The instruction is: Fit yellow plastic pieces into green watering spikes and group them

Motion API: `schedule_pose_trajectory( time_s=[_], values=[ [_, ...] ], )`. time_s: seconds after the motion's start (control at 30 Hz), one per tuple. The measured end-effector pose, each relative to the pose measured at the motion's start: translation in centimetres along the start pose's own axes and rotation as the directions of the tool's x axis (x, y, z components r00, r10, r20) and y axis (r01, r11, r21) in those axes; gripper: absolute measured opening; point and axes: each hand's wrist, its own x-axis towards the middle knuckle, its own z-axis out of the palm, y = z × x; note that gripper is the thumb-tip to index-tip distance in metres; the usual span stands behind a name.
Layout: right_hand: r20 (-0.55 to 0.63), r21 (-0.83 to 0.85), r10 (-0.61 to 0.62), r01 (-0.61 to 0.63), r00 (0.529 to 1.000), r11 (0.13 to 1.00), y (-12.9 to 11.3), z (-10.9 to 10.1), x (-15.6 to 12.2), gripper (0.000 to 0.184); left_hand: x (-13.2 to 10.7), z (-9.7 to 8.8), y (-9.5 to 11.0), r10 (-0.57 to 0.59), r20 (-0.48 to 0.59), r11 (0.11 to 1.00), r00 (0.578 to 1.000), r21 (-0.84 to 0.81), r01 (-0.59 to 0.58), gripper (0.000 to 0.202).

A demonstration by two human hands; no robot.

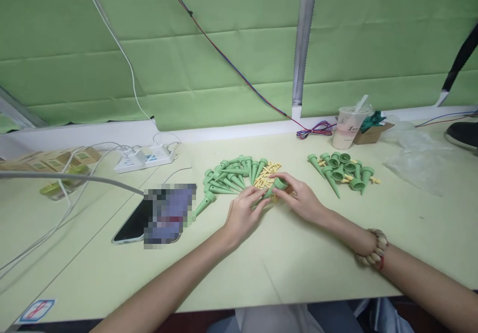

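My left hand (243, 212) and my right hand (298, 196) meet at the middle of the pale green table (284, 258). Together they hold one green cone-shaped spike (274, 188); the right fingers pinch its wide end and the left fingers grip its pointed end. Just behind them lies a fan of several green spikes (229, 176) beside a heap of small yellow pieces (268, 173). A second pile of green spikes (341, 171) with a few yellow pieces lies to the right. My right wrist wears a beaded bracelet (374, 253).
A phone (134, 221) lies left of my hands. A white power strip (147, 157) with cables sits further back left, small boxes (56, 161) at far left. A plastic cup (349, 126), a cardboard box (371, 133) and clear plastic bags (421, 161) stand at the back right.
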Motion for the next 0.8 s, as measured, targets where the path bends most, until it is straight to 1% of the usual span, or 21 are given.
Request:
schedule_pose_trajectory(
  time_s=[0.03, 0.07, 0.1, 0.17, 0.23, 0.27, 0.3, 0.37, 0.4, 0.47, 0.53, 0.6, 0.73, 0.8],
  values=[
    [-0.056, -0.034, -0.016, 0.014, 0.998, 0.999, 0.3, -0.4, 0.4, 0.038, 0.0, 0.0, -0.1, -0.009, 0.021, 0.992, 1.000, 0.129, 0.006, 0.033],
    [-0.129, -0.072, -0.033, 0.024, 0.991, 0.997, 0.8, -0.9, 0.8, 0.038, 0.0, 0.0, -0.2, -0.026, 0.031, 0.962, 0.999, 0.271, 0.017, 0.039],
    [-0.247, -0.122, -0.047, 0.017, 0.968, 0.992, 1.4, -1.6, 1.3, 0.038, -0.1, 0.0, -0.4, -0.048, 0.030, 0.912, 0.998, 0.409, 0.032, 0.046],
    [-0.444, -0.256, -0.095, -0.025, 0.891, 0.966, 2.9, -3.5, 2.2, 0.035, -0.3, 0.2, -0.7, -0.153, -0.028, 0.773, 0.988, 0.620, 0.137, 0.061],
    [-0.569, -0.373, -0.164, -0.075, 0.806, 0.925, 4.7, -5.6, 2.8, 0.032, -0.4, 0.2, -0.9, -0.268, -0.061, 0.648, 0.961, 0.727, 0.226, 0.069],
    [-0.619, -0.418, -0.198, -0.105, 0.760, 0.902, 5.6, -6.6, 2.9, 0.031, -0.5, 0.1, -1.0, -0.312, -0.064, 0.600, 0.948, 0.760, 0.249, 0.068],
    [-0.650, -0.457, -0.226, -0.135, 0.726, 0.879, 6.5, -7.6, 3.0, 0.029, -0.5, 0.0, -1.1, -0.354, -0.062, 0.560, 0.933, 0.785, 0.265, 0.066],
    [-0.697, -0.494, -0.238, -0.213, 0.676, 0.843, 8.3, -9.3, 2.9, 0.027, -0.5, -0.3, -1.2, -0.430, -0.058, 0.495, 0.901, 0.820, 0.289, 0.058],
    [-0.707, -0.492, -0.226, -0.237, 0.670, 0.838, 9.1, -10.0, 2.8, 0.027, -0.5, -0.5, -1.2, -0.463, -0.063, 0.463, 0.884, 0.833, 0.302, 0.055],
    [-0.711, -0.473, -0.194, -0.254, 0.676, 0.844, 10.5, -10.8, 2.7, 0.027, -0.5, -0.7, -1.1, -0.511, -0.079, 0.410, 0.856, 0.853, 0.323, 0.050],
    [-0.709, -0.454, -0.163, -0.267, 0.686, 0.850, 11.4, -11.2, 2.6, 0.027, -0.7, -0.8, -1.0, -0.529, -0.073, 0.390, 0.845, 0.864, 0.319, 0.050],
    [-0.692, -0.448, -0.132, -0.278, 0.709, 0.850, 12.0, -11.3, 2.5, 0.027, -0.8, -0.8, -0.8, -0.520, -0.041, 0.408, 0.853, 0.866, 0.290, 0.053],
    [-0.631, -0.468, -0.076, -0.301, 0.772, 0.831, 12.2, -11.1, 2.4, 0.028, -0.9, -0.6, -0.5, -0.453, 0.003, 0.476, 0.892, 0.846, 0.239, 0.058],
    [-0.615, -0.477, -0.046, -0.326, 0.787, 0.816, 12.0, -11.1, 2.4, 0.031, -0.8, -0.7, -0.5, -0.420, 0.011, 0.505, 0.908, 0.834, 0.223, 0.059]
  ],
)
